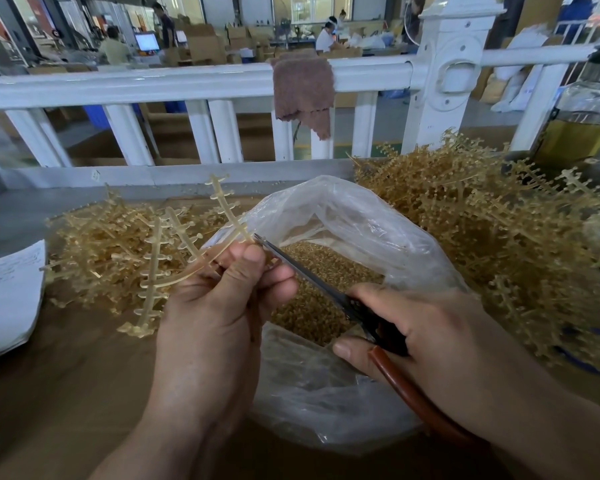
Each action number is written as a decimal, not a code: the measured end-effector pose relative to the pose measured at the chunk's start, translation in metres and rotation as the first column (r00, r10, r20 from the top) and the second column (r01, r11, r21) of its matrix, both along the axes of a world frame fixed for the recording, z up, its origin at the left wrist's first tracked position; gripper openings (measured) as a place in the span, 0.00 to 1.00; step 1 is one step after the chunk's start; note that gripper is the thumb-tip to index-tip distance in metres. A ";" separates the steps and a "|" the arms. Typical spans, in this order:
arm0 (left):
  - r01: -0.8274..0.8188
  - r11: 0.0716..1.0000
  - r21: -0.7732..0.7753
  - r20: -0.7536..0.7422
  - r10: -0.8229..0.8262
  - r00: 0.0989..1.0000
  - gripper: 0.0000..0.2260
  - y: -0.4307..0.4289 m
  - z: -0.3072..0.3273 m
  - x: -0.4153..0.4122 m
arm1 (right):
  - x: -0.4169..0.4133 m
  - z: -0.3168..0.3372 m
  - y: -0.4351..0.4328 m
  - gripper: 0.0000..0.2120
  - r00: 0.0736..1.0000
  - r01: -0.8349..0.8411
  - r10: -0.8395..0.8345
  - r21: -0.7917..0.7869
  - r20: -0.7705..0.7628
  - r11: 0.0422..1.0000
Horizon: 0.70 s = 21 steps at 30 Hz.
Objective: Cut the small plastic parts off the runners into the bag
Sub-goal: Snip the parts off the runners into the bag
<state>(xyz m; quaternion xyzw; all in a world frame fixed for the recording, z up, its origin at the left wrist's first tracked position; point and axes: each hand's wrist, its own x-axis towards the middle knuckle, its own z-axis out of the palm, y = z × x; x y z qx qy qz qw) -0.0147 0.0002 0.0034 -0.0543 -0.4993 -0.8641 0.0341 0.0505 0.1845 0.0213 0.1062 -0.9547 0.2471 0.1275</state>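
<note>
My left hand (219,299) pinches a translucent yellow runner (174,252) with several branches, held just left of the bag's mouth. My right hand (426,337) grips scissors (312,271) with dark blades and red-brown handles; the blade tips meet the runner at my left thumb. Below the blades lies an open clear plastic bag (357,216) holding a heap of small amber cut parts (312,303).
A pile of runners (101,247) lies at the left, a larger pile (499,230) at the right. White papers (7,296) sit at the left edge. A white railing (187,84) with a brown cloth (302,88) runs behind. A bottle (582,112) stands far right.
</note>
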 end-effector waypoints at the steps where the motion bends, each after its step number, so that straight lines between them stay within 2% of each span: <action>1: 0.001 1.000 0.000 -0.002 -0.001 1.000 0.06 0.000 0.000 0.000 | 0.000 0.000 0.000 0.28 1.000 0.002 -0.002 0.002 -0.002 1.000; 4: 0.001 1.000 0.001 -0.007 -0.001 1.000 0.06 0.000 -0.001 0.000 | 0.001 0.002 0.001 0.28 1.000 0.004 -0.004 0.018 0.011 1.000; 8: 0.004 1.000 0.022 -0.003 -0.004 1.000 0.05 0.000 0.000 0.001 | 0.001 0.006 0.001 0.23 0.999 -0.003 0.002 0.027 0.037 1.000; 21: 0.027 0.999 0.039 0.007 -0.027 1.000 0.03 0.000 -0.001 0.000 | 0.003 0.010 0.002 0.18 0.997 -0.011 0.010 0.011 0.080 1.000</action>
